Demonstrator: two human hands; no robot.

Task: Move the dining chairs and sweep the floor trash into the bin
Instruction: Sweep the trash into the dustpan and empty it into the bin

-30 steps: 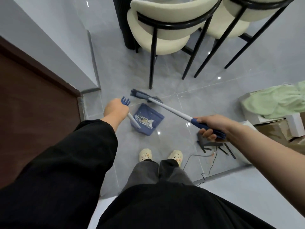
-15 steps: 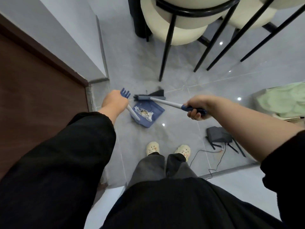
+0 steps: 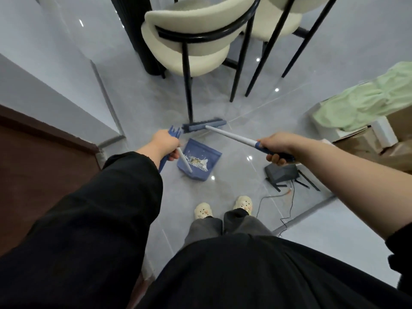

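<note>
My left hand (image 3: 165, 142) grips the upright handle of a blue dustpan (image 3: 200, 160), which rests on the grey tile floor with scraps of trash (image 3: 197, 161) lying in it. My right hand (image 3: 275, 146) is closed on the blue grip of a broom (image 3: 231, 136) with a white shaft. The blue broom head (image 3: 204, 126) lies on the floor just beyond the pan, beside a chair leg. Two cream dining chairs (image 3: 196, 41) with black frames stand ahead of me.
A dark brown door (image 3: 33, 166) is on the left, past a wall corner. A dark router (image 3: 282, 173) with antennas and cables lies on the floor at right. Cardboard boxes (image 3: 396, 128) under a green cloth (image 3: 367, 101) stand at far right. My feet in pale clogs (image 3: 202, 210) are behind the pan.
The broom head has moved away from the dustpan's mouth toward the chair leg. My right hand has drawn to the right. The view has tilted up, showing more of the chairs.
</note>
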